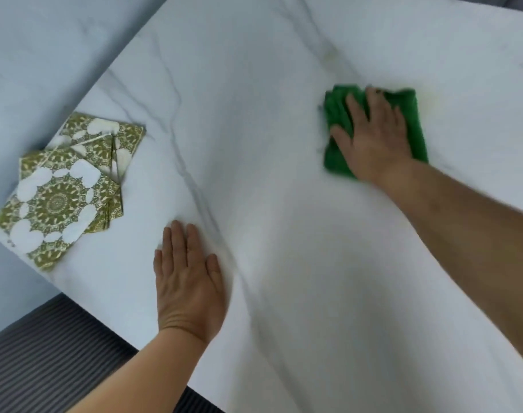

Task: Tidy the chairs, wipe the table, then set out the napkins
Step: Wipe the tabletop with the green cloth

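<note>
A white marble table [269, 70] with grey veins fills most of the view. My right hand [373, 135] presses flat on a folded green cloth [415, 123] at the table's right middle, fingers spread over it. My left hand [188, 281] lies palm down on the bare tabletop near the front edge, holding nothing. A loose stack of green-and-white patterned napkins [60, 186] rests at the table's left corner, apart from both hands.
Pale marble-look floor [30, 55] shows beyond the table's left edge. A dark ribbed surface [45, 353] lies below the front edge at the lower left. A faint yellowish mark [331, 55] sits on the table above the cloth.
</note>
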`<state>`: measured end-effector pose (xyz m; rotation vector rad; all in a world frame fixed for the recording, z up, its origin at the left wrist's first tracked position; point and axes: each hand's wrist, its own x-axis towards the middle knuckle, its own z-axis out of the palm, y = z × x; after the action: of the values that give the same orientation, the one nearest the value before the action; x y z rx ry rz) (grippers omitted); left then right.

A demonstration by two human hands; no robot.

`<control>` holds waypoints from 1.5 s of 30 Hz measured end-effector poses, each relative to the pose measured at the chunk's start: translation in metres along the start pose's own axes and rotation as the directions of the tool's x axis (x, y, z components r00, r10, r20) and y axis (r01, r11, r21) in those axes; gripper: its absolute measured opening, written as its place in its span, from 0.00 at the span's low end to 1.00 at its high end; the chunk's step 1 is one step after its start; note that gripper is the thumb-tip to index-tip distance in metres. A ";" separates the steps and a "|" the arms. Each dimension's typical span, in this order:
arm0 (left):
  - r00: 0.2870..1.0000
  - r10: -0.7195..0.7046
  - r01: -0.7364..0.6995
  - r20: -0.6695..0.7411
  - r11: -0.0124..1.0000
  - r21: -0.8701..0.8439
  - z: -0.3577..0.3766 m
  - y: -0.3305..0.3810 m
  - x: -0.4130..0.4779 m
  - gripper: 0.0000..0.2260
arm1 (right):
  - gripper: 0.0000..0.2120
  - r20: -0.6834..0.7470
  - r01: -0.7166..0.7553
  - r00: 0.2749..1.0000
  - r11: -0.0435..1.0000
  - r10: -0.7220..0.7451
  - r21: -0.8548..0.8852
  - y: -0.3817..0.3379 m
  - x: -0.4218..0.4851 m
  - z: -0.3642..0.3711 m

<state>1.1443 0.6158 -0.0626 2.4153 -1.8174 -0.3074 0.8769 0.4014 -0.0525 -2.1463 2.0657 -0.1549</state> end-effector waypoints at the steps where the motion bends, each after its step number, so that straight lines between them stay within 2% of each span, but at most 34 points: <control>1: 1.000 -0.002 0.002 -0.002 1.000 0.002 0.001 -0.002 0.000 0.30 | 0.32 0.015 -0.044 0.999 0.999 0.043 0.029 -0.019 0.024 0.001; 3: 1.000 -0.003 0.003 -0.002 1.000 0.006 0.002 -0.002 0.000 0.31 | 0.31 0.047 0.026 0.999 0.998 -0.028 0.054 -0.071 0.048 0.010; 5: 1.000 -0.005 0.005 -0.003 1.000 0.006 0.002 -0.001 0.000 0.31 | 0.30 0.083 0.210 0.973 0.975 -0.216 0.072 -0.126 0.029 0.022; 7: 1.000 -0.010 0.010 0.000 1.000 0.009 0.000 0.000 -0.001 0.30 | 0.28 0.091 0.419 0.900 0.903 -0.427 0.098 -0.155 -0.029 0.028; 9: 1.000 -0.016 0.016 -0.001 1.000 0.010 -0.001 0.001 0.000 0.29 | 0.28 0.094 0.541 0.828 0.831 -0.553 0.128 -0.141 -0.096 0.027; 11: 1.000 -0.011 0.011 -0.006 1.000 0.003 0.000 0.002 0.000 0.30 | 0.28 0.089 0.544 0.826 0.829 -0.556 0.130 -0.096 -0.142 0.024; 13: 1.000 -0.003 0.003 -0.011 1.000 -0.006 0.001 0.002 0.001 0.32 | 0.30 0.077 0.446 0.892 0.895 -0.446 0.017 -0.038 -0.146 0.016; 15: 1.000 -0.001 0.001 -0.012 1.000 -0.013 0.002 0.000 0.000 0.32 | 0.31 0.053 0.216 0.976 0.974 -0.212 -0.075 0.008 -0.113 0.007; 16: 1.000 0.001 -0.002 -0.013 1.000 -0.014 0.002 -0.001 0.000 0.32 | 0.32 0.034 0.088 0.996 0.992 -0.085 -0.086 0.021 -0.087 0.004; 18: 1.000 0.005 -0.006 -0.022 1.000 -0.012 0.003 0.000 0.000 0.30 | 0.31 0.022 -0.094 0.995 0.994 0.095 -0.056 0.016 -0.034 -0.001; 19: 1.000 0.008 -0.008 -0.028 1.000 -0.008 0.003 0.000 0.000 0.29 | 0.30 0.027 -0.129 0.991 0.991 0.130 -0.032 0.000 -0.017 0.000; 21: 0.999 0.003 -0.004 -0.035 1.000 -0.008 0.003 0.001 -0.001 0.26 | 0.29 0.043 -0.059 0.997 0.998 0.059 0.016 -0.047 -0.014 0.010; 24: 1.000 -0.013 0.012 -0.018 1.000 -0.013 0.002 0.001 -0.001 0.26 | 0.28 0.061 0.266 0.961 0.961 -0.271 0.075 -0.103 -0.102 0.029; 25: 1.000 -0.013 0.013 -0.010 1.000 -0.010 0.001 0.001 0.000 0.27 | 0.28 0.074 0.359 0.928 0.930 -0.364 0.071 -0.103 -0.145 0.031; 27: 1.000 -0.011 0.011 0.001 1.000 -0.011 0.001 0.002 0.000 0.27 | 0.27 0.083 0.432 0.896 0.899 -0.437 0.071 -0.074 -0.225 0.029; 29: 1.000 -0.018 0.018 0.004 1.000 -0.016 0.001 0.003 0.000 0.27 | 0.27 0.100 0.380 0.919 0.924 -0.381 0.025 -0.019 -0.267 0.019; 30: 1.000 -0.016 0.016 0.002 1.000 -0.019 0.002 0.002 0.000 0.27 | 0.27 0.100 0.306 0.948 0.951 -0.302 -0.032 0.011 -0.269 0.010; 32: 1.000 -0.016 0.016 0.002 1.000 -0.023 0.002 0.002 0.000 0.27 | 0.30 0.055 0.058 0.997 0.992 -0.052 -0.116 0.062 -0.242 -0.001; 34: 1.000 -0.007 0.007 0.001 1.000 -0.022 0.004 -0.001 0.001 0.27 | 0.31 -0.021 -0.244 0.970 0.966 0.243 -0.090 0.079 -0.194 -0.008; 35: 1.000 -0.007 0.007 0.003 1.000 -0.022 0.005 -0.002 0.002 0.27 | 0.31 -0.031 -0.353 0.936 0.934 0.351 -0.051 0.073 -0.169 -0.008; 36: 1.000 -0.008 0.009 0.008 1.000 -0.024 0.005 -0.003 0.001 0.27 | 0.31 -0.026 -0.398 0.917 0.917 0.397 -0.020 0.056 -0.152 -0.005; 37: 1.000 -0.007 0.007 0.011 1.000 -0.025 0.005 -0.003 0.002 0.27 | 0.30 -0.021 -0.379 0.925 0.925 0.379 0.000 0.032 -0.144 0.001; 38: 1.000 -0.002 0.002 0.011 1.000 -0.026 0.006 -0.003 0.002 0.27 | 0.30 -0.018 -0.300 0.954 0.954 0.300 0.003 0.004 -0.147 0.007; 40: 1.000 0.003 -0.002 0.015 1.000 -0.026 0.004 -0.004 0.003 0.27 | 0.30 0.016 -0.007 1.000 1.000 0.007 -0.027 -0.051 -0.187 0.019; 42: 1.000 0.009 -0.009 0.026 1.000 -0.014 0.003 -0.003 0.001 0.28 | 0.29 0.076 0.257 0.965 0.965 -0.253 -0.051 -0.068 -0.265 0.023; 43: 0.999 0.016 -0.016 0.033 1.000 -0.005 0.003 -0.003 0.002 0.29 | 0.29 0.094 0.297 0.952 0.955 -0.293 -0.028 -0.057 -0.300 0.023; 45: 0.998 0.042 -0.043 0.056 0.999 0.017 0.005 -0.005 0.002 0.33 | 0.30 0.130 0.234 0.966 0.970 -0.225 -0.059 -0.007 -0.350 0.013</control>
<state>1.1483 0.6156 -0.0686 2.4002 -1.8999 -0.3591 0.8719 0.7517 -0.0511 -2.3712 1.7790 0.0271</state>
